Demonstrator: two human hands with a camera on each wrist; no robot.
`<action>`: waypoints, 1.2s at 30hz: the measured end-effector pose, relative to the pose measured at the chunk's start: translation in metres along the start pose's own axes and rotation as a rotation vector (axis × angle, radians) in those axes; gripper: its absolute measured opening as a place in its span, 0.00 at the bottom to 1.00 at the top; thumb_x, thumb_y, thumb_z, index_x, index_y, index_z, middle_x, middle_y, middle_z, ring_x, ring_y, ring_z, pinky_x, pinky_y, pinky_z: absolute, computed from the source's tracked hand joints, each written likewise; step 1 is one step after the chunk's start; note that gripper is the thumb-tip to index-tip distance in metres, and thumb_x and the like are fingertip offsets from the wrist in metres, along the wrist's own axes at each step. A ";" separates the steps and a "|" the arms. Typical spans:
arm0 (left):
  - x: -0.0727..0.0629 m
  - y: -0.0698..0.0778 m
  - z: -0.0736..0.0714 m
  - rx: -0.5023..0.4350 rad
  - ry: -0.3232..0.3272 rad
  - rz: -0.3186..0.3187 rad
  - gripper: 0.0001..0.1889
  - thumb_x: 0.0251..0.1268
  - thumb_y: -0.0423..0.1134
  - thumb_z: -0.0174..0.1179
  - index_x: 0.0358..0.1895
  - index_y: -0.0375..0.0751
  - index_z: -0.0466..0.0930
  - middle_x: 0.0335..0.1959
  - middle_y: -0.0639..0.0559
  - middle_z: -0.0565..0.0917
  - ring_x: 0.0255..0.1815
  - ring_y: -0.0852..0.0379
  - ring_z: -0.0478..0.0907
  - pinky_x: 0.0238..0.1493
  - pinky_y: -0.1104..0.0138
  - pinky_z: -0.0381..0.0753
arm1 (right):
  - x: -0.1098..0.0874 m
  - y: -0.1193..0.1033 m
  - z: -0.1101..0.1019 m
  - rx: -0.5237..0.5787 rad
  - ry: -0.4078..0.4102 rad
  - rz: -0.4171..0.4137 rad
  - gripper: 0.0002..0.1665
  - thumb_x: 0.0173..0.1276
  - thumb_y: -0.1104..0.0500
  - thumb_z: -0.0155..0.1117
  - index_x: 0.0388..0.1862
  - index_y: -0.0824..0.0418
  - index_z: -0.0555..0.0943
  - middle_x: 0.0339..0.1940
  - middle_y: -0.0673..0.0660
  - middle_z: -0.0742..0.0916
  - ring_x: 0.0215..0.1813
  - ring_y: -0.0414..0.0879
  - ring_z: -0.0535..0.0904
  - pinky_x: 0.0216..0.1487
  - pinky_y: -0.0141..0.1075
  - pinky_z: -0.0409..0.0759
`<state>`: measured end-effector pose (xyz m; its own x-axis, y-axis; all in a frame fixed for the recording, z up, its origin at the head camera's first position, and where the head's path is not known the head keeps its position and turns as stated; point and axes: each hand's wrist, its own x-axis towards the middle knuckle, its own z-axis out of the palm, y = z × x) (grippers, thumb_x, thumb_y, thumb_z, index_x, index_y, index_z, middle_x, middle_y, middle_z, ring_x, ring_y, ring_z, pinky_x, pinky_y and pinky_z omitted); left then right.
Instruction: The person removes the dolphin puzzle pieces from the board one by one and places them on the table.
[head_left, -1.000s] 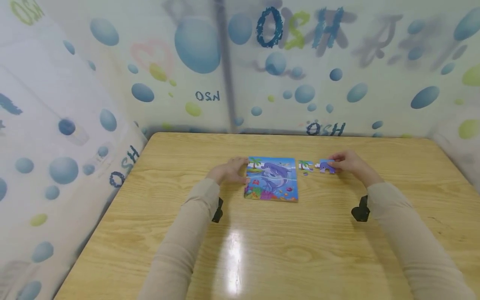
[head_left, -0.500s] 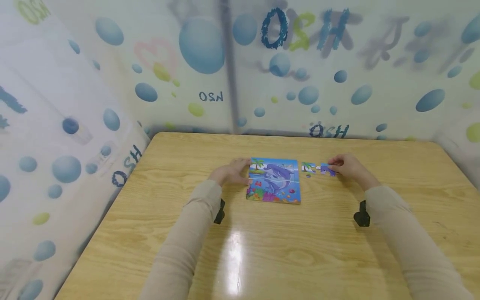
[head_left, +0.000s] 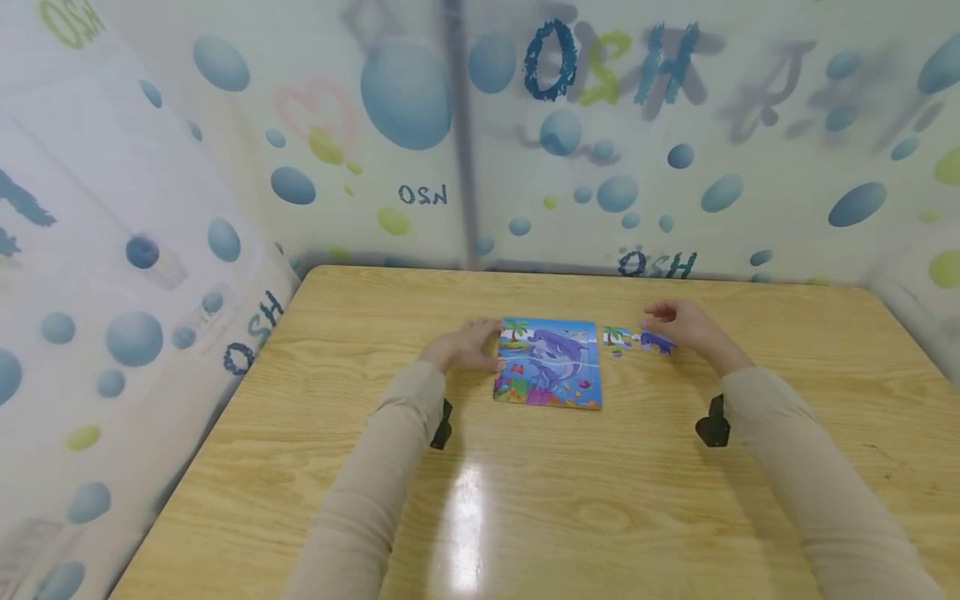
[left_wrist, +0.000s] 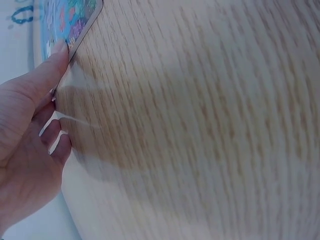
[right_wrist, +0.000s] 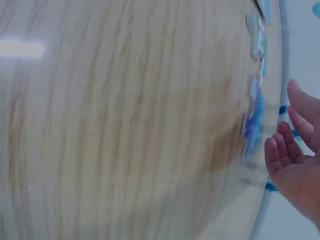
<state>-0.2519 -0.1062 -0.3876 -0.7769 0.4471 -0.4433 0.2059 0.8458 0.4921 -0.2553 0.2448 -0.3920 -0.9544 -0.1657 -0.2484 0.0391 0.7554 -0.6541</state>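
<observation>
A square dolphin jigsaw puzzle [head_left: 551,362] lies flat on the wooden table. My left hand [head_left: 467,345] touches its left edge, fingers near the far corner. In the left wrist view, the left thumb [left_wrist: 52,65] rests on the puzzle's rim, the other fingers beside it. To the right of the puzzle lie a palm-tree puzzle piece [head_left: 616,337] and a purple dolphin puzzle piece [head_left: 657,341]. My right hand [head_left: 686,325] is just above and behind the dolphin piece. In the right wrist view, its loosely bent fingers [right_wrist: 285,145] hold nothing, apart from the piece.
The wooden table [head_left: 570,500] meets a patterned wall [head_left: 555,167] along its back edge. A small round bit [head_left: 617,354] lies in front of the palm-tree piece. A black wrist mount [head_left: 714,423] hangs at my right sleeve; another sits at the left wrist.
My right hand has let go of the dolphin piece and lifted slightly back and leftward. The dolphin piece stays on the table. My left hand keeps its place at the puzzle.
</observation>
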 end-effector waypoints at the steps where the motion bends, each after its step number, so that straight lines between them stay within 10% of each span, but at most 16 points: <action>1: 0.000 0.000 0.000 -0.001 0.001 -0.001 0.40 0.61 0.48 0.58 0.72 0.48 0.45 0.75 0.47 0.43 0.75 0.46 0.34 0.74 0.50 0.38 | 0.001 -0.004 0.001 -0.008 -0.006 -0.012 0.31 0.68 0.52 0.53 0.61 0.72 0.65 0.60 0.74 0.69 0.61 0.65 0.65 0.62 0.54 0.67; 14: 0.000 0.002 -0.001 0.014 -0.003 -0.005 0.41 0.60 0.48 0.58 0.72 0.48 0.45 0.75 0.48 0.44 0.75 0.47 0.35 0.74 0.51 0.39 | 0.017 -0.045 0.032 0.024 -0.105 -0.158 0.29 0.65 0.55 0.59 0.59 0.71 0.69 0.55 0.70 0.76 0.57 0.62 0.72 0.58 0.51 0.74; 23: 0.000 0.002 -0.001 0.019 0.002 -0.002 0.40 0.61 0.48 0.58 0.72 0.48 0.45 0.75 0.47 0.44 0.75 0.47 0.36 0.74 0.51 0.39 | 0.026 -0.066 0.054 -0.159 -0.136 -0.225 0.30 0.57 0.54 0.67 0.54 0.71 0.73 0.53 0.69 0.78 0.56 0.60 0.72 0.60 0.51 0.71; 36: -0.002 0.003 -0.002 0.021 -0.001 -0.004 0.40 0.61 0.48 0.57 0.72 0.49 0.45 0.75 0.47 0.44 0.75 0.47 0.37 0.74 0.51 0.41 | 0.024 -0.080 0.057 -0.273 -0.146 -0.163 0.31 0.56 0.55 0.68 0.52 0.73 0.72 0.51 0.69 0.76 0.55 0.60 0.70 0.60 0.50 0.70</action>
<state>-0.2512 -0.1054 -0.3840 -0.7769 0.4440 -0.4463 0.2151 0.8535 0.4746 -0.2649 0.1447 -0.3864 -0.8882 -0.3723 -0.2693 -0.2097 0.8499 -0.4834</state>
